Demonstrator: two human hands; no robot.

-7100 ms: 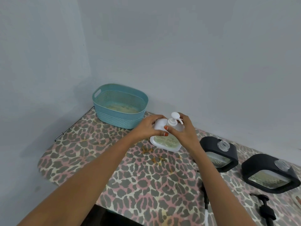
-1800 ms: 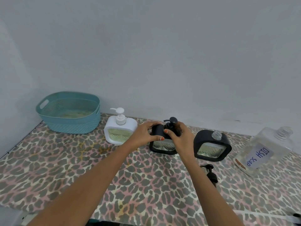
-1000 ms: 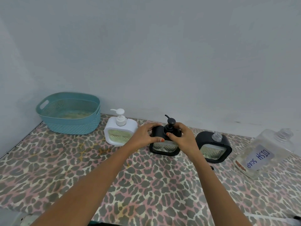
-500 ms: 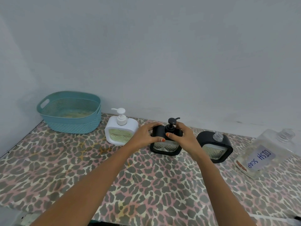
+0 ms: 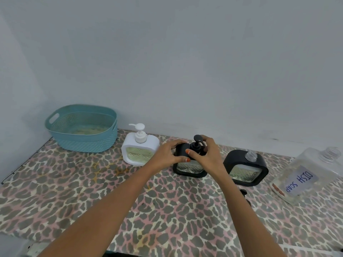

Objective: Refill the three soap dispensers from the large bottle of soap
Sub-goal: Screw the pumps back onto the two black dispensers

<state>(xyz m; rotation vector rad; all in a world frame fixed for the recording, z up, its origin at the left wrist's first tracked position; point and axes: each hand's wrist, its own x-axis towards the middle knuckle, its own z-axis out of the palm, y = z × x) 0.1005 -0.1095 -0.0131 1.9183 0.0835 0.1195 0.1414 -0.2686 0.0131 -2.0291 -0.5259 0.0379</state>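
- The left grip is clasping the upper left corner of the middle black dispenser, with the thumb in front and the fingers curled over the top
- The right grip is pinching the black pump that is sitting in that dispenser's neck, with thumb and fingers curled round the collar below the pump head
- The middle black dispenser is standing upright on the table, which is wearing a leopard-print cover; pale liquid is showing in the clear ribbed window at its front
- The white dispenser is standing upright just beside it on the left, with its white pump on and yellowish soap showing in its window
- The second black dispenser is standing just to the right with its clear threaded neck uncovered
- A loose black pump is lying on the table in front of that dispenser, partly hidden behind the right forearm
- The large bottle, clear and labelled "DISH SOAP", is lying tilted at the right edge of the view, uncapped, with its neck pointing up and away
- A teal basket is sitting in the far left corner against the wall
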